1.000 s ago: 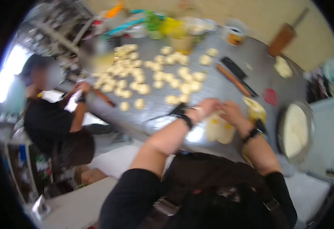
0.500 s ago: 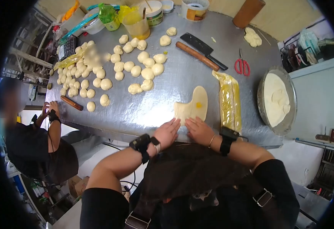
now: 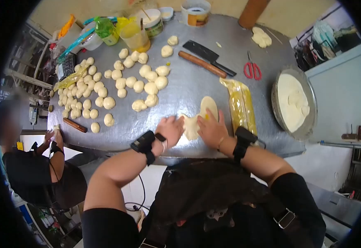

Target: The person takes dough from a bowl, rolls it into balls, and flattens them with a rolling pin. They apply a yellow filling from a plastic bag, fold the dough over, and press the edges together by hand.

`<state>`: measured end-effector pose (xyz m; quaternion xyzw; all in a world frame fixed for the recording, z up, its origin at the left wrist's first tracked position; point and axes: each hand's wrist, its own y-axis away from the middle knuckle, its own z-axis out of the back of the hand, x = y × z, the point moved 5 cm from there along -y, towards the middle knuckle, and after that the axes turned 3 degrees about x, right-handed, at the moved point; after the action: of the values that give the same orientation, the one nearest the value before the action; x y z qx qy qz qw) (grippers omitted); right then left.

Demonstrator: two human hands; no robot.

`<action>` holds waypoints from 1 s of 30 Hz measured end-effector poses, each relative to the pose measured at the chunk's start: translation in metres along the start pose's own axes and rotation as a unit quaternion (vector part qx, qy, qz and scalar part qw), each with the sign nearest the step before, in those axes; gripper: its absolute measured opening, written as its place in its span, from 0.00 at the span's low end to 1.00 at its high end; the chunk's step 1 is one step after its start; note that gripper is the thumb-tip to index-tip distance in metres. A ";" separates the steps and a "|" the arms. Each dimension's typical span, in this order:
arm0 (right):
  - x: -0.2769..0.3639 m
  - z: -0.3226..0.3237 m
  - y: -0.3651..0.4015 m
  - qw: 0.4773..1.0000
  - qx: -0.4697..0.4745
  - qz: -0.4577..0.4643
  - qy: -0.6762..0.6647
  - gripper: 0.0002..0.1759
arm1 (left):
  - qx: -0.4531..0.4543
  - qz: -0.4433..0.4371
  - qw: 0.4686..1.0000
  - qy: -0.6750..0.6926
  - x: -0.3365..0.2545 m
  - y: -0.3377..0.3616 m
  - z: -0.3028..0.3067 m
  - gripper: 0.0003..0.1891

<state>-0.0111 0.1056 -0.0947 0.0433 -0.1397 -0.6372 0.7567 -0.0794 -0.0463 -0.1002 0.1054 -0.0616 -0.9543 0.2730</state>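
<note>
Because the flattened pale dough sheet (image 3: 192,129) is thin and is touched from both sides at the lower centre of the frame, a tear could be caused by uneven pulling or by a fingertip pressed through it. At far left, a short brown wooden rod (image 3: 75,125) is seen near the table edge; it could be sent rolling off by a knock. Round cream-coloured dough balls (image 3: 109,102) are spread across the left and upper centre, some touching, so sticking together could be brought about by contact.

At the sheet's left edge, the left hand (image 3: 171,129) is held with fingers loosely bent and partly spread, the dough touched by the tips; whether it is pinched cannot be told. On the sheet's right part, the right hand (image 3: 210,129) is opened, its fingers spread and laid on the dough beside a small yellow patch (image 3: 207,117), which could be smeared by sliding fingers. Just right of that hand, an oily yellow clear-plastic-wrapped bundle (image 3: 241,108) is placed; it could be nudged by the wrist if the arm were swung outward.
</note>
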 end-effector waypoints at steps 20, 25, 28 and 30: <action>0.016 -0.002 0.027 0.995 -0.018 0.090 -0.049 0.17 | 0.205 0.076 0.972 0.086 -0.017 -0.005 0.009 0.14; -0.067 0.005 -0.011 0.907 -0.257 -0.107 -0.317 0.16 | 0.011 0.034 0.985 0.170 0.003 -0.069 0.003 0.23; -0.096 0.000 -0.031 0.881 -0.258 -0.171 -0.359 0.15 | 0.033 0.059 0.994 0.080 -0.028 -0.063 0.008 0.29; -0.098 -0.009 -0.041 0.904 -0.229 -0.190 -0.307 0.17 | 0.175 0.179 0.954 0.165 -0.027 -0.062 0.015 0.31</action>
<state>-0.0620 0.1931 -0.1281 -0.3032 -0.2049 -0.7650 0.5300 -0.0923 0.0216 -0.0915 0.2951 -0.1995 -0.8330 0.4233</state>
